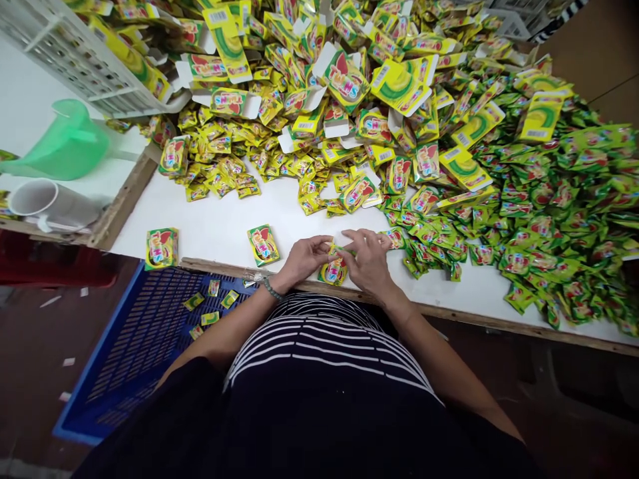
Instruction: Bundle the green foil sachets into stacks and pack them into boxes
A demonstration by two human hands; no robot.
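Note:
Near the front edge of the white table (210,226), a small yellow-green candy box (333,273) marked TWINS stands between my two hands. My left hand (304,261) pinches its left upper side. My right hand (369,265) is closed over its right upper side, with fingertips at a raised white flap. What lies inside the box is hidden. One closed box (263,244) rests to the left of my left hand, and another box (162,247) sits farther left. Green candy sachets (434,243) lie just right of my right hand.
Open-ended boxes (344,80) are heaped at the back over yellow sachets (219,176). A white basket (100,66), green scoop (64,146) and white mug (54,203) stand at left, behind a wooden strip (127,193). Below is a blue crate (124,352) with several sachets.

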